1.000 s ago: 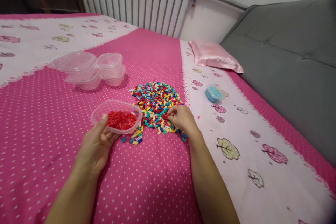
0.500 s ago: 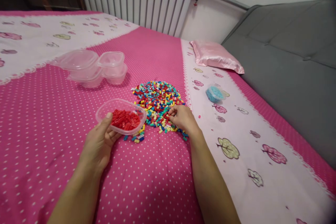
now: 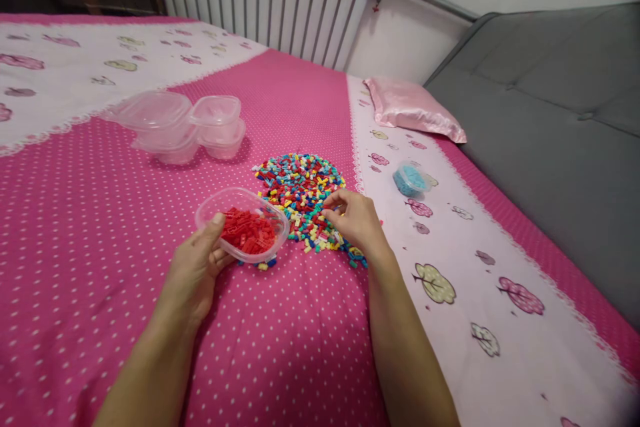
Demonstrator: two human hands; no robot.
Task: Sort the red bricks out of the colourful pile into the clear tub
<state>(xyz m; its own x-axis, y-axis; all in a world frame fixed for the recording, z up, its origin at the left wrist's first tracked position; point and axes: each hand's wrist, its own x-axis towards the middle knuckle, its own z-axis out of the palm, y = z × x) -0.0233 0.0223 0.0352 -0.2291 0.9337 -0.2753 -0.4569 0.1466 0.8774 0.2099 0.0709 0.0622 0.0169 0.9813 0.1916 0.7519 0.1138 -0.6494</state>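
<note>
While left hand holds tub, shifted rightward

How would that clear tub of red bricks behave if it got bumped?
The tub looks like thin plastic, so it would probably flex slightly when squeezed. Its red bricks lie loose toward one end, so they would likely slide if it tilted. With no lid on and the left hand gripping one side, a bump might spill some.

No text, label, brand, number or sign can be read on the brick pile, the red-filled tub left of it, or the blue-filled tub right of it.
</note>
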